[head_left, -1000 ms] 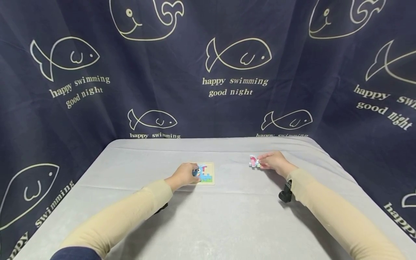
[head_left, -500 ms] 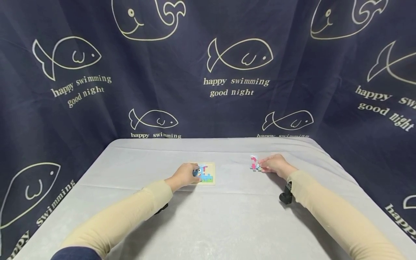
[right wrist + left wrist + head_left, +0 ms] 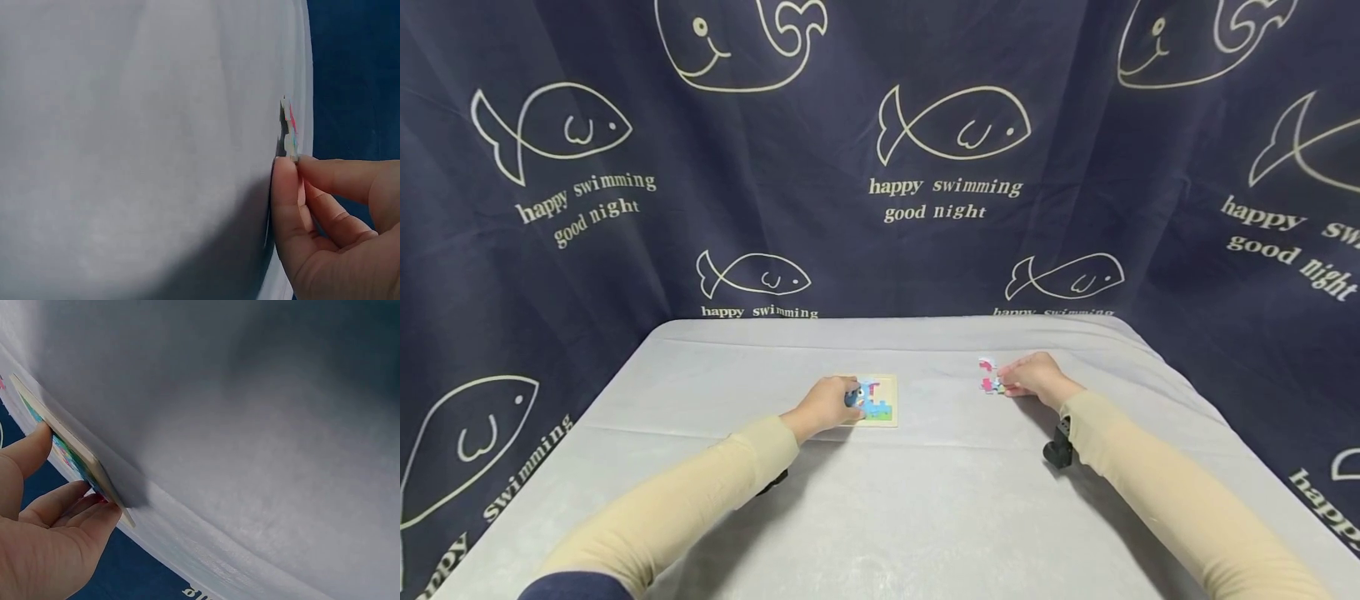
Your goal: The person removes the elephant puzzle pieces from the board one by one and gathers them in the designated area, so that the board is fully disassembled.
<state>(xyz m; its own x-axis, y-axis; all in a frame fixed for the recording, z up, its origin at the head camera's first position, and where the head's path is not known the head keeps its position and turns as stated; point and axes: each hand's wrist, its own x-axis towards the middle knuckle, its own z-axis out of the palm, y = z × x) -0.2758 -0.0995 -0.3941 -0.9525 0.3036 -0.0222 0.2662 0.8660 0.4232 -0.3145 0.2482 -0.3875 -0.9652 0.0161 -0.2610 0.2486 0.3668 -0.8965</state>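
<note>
In the head view my left hand (image 3: 827,404) lies over the left side of a small puzzle board (image 3: 886,385) with a pale wooden frame. Blue, red and green picture pieces (image 3: 876,408) show beyond the fingertips. The left wrist view has the thumb (image 3: 36,447) and fingers spread apart, their tips resting on the board (image 3: 94,472). My right hand (image 3: 1033,375), further right, pinches a pink and white jigsaw piece (image 3: 988,385) between thumb and fingertips. From the right wrist this piece (image 3: 288,128) appears nearly edge-on, its outline notched; the fingertips hide its near end.
A pale grey cloth covers the table (image 3: 925,500). Behind it and along both sides hangs a dark blue curtain (image 3: 835,242) printed with fish and lettering. Black camera mounts sit under both wrists, the right one (image 3: 1058,450) plainly visible.
The jigsaw piece in my right hand has turned and its outline looks different, with a pale gap between its pink parts. The fingers have shifted slightly; my left hand stays on the board.
</note>
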